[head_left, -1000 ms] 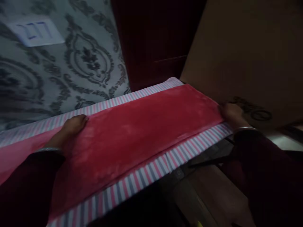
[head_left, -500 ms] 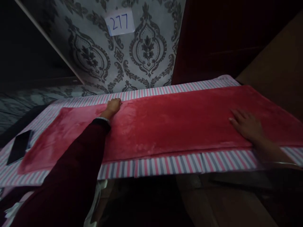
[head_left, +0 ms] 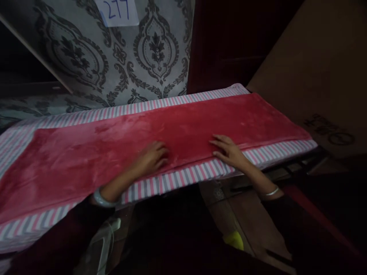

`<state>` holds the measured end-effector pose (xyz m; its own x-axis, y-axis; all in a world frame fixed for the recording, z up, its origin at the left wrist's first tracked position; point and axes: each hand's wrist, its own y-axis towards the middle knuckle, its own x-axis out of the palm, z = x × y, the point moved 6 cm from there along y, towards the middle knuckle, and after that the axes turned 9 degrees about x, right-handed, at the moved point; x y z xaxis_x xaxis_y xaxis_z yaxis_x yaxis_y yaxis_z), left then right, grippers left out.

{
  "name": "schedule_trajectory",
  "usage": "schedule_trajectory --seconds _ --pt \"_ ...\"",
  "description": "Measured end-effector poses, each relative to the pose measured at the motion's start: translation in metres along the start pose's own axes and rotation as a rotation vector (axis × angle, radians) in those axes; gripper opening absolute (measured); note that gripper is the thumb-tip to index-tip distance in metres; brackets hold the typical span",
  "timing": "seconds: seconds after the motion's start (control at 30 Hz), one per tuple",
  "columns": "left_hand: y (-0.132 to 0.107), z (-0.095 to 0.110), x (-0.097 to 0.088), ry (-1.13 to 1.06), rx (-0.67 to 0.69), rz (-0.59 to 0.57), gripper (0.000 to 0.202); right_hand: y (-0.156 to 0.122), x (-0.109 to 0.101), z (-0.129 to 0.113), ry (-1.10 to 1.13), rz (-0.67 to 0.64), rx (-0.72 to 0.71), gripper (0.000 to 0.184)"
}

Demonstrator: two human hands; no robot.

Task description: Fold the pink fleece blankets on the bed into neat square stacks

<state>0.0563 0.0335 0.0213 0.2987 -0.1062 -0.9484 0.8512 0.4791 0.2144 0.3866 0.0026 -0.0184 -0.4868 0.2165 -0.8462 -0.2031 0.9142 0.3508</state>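
A long red plush blanket (head_left: 189, 126), folded into a strip, lies flat across the striped sheet (head_left: 172, 181). Over the blanket's middle, near its front edge, is my left hand (head_left: 150, 157), its fingers bent and somewhat blurred; whether they pinch the fabric I cannot tell. To the right, my right hand (head_left: 229, 152) is at the front edge of the blanket with its fingers spread, holding nothing. Between the two hands runs a stretch of smooth red pile with a layered fold along the front.
A wall with patterned paper (head_left: 156, 49) stands behind, bearing a paper sign (head_left: 120, 13) marked 277. A large brown board (head_left: 323, 76) with dark writing rises at the right. Below the front edge are a tiled floor (head_left: 246, 214) and a yellow object (head_left: 234, 240).
My left hand has come from the blanket's back edge to near its front. My right hand has moved left, closer to the left one. The view has shifted to the right.
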Motion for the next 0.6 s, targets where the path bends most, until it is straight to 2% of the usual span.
schedule_trajectory --seconds 0.07,0.17,0.3,0.43,0.6 --pt "-0.004 0.026 0.015 0.018 0.012 -0.015 0.03 -0.013 0.009 -0.018 -0.013 -0.038 -0.039 0.046" --pt "-0.004 0.044 0.029 0.103 -0.013 -0.034 0.036 -0.02 0.014 -0.023 -0.056 -0.047 -0.038 0.045" --pt "-0.002 0.047 0.033 0.182 -0.082 -0.064 0.026 -0.015 0.017 -0.021 -0.019 0.001 -0.038 0.039" --pt "0.002 0.044 0.032 0.123 -0.142 -0.027 0.02 -0.009 0.019 -0.021 0.033 0.1 0.032 0.031" --pt "-0.001 0.046 0.042 0.164 -0.208 0.018 0.026 -0.022 0.017 -0.024 0.015 0.203 0.083 0.032"
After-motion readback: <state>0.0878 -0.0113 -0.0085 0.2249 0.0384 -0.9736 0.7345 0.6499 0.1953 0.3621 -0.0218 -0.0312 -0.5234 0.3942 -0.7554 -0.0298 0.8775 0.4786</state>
